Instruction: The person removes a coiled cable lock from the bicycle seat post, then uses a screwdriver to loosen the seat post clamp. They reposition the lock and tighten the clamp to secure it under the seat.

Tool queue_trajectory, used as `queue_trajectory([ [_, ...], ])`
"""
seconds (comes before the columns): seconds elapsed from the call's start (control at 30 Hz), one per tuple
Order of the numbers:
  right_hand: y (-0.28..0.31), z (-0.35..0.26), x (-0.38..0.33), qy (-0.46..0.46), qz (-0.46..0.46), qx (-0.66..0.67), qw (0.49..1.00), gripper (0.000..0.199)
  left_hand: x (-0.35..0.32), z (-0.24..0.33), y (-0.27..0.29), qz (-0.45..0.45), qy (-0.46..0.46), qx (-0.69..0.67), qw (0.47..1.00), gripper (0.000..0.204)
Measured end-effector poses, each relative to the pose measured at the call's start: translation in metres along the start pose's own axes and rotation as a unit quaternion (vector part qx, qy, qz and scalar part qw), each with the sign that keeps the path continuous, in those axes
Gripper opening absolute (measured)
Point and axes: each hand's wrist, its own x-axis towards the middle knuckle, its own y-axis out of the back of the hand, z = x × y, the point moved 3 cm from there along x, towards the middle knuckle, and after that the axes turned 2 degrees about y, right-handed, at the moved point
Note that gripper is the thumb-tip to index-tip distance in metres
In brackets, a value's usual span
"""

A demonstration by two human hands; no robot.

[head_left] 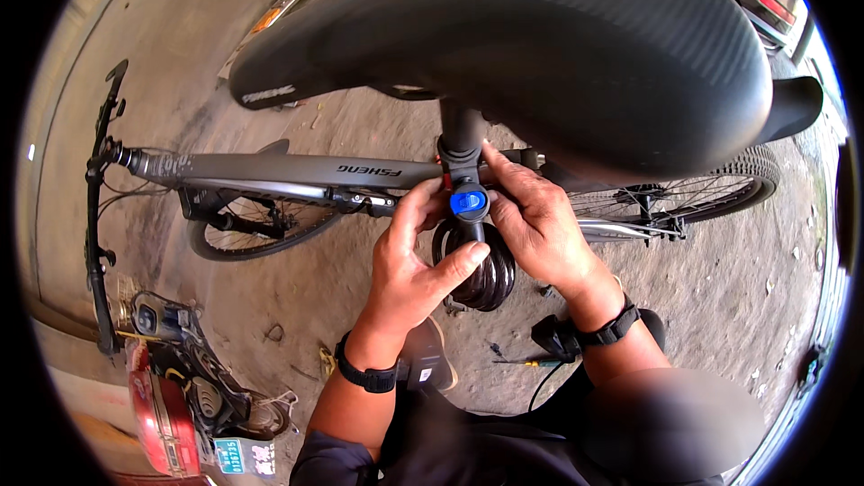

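Coil lock: my left hand and right hand grasp it, blue head between my fingers at the seat post, fitting unfinished.

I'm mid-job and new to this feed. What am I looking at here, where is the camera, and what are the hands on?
One picture, from a fisheye camera on a person's head, looking down; edges bend. There is no machine, only two bare hands. The big black shape on top is a bicycle saddle, very close. Below it runs the grey frame, with both wheels on bare ground. The left hand and right hand hold a black coiled cable lock with a blue-capped head at the seat post. A red scooter stands lower left.
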Motion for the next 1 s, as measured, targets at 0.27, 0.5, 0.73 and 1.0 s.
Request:
queue_trajectory([
  [0.27, 0.008, -0.003, -0.005, 0.019, -0.009, 0.138, 0.99, 0.046, -0.006, -0.002, 0.0, 0.006, 0.039, -0.061, 0.997, 0.072],
  [0.5, -0.002, 0.009, -0.003, -0.008, 0.023, 0.187, 0.982, 0.05, -0.003, -0.007, 0.0, -0.012, 0.032, -0.103, 0.994, 0.065],
  [0.73, 0.003, -0.009, 0.007, 0.002, -0.048, 0.069, 0.996, 0.092, -0.004, -0.01, 0.007, -0.008, 0.023, -0.095, 0.995, 0.058],
  [1.0, 0.011, -0.023, 0.007, -0.006, -0.006, 0.011, 1.0, 0.083, 0.001, -0.027, 0.007, 0.011, -0.042, -0.095, 0.994, 0.047],
])
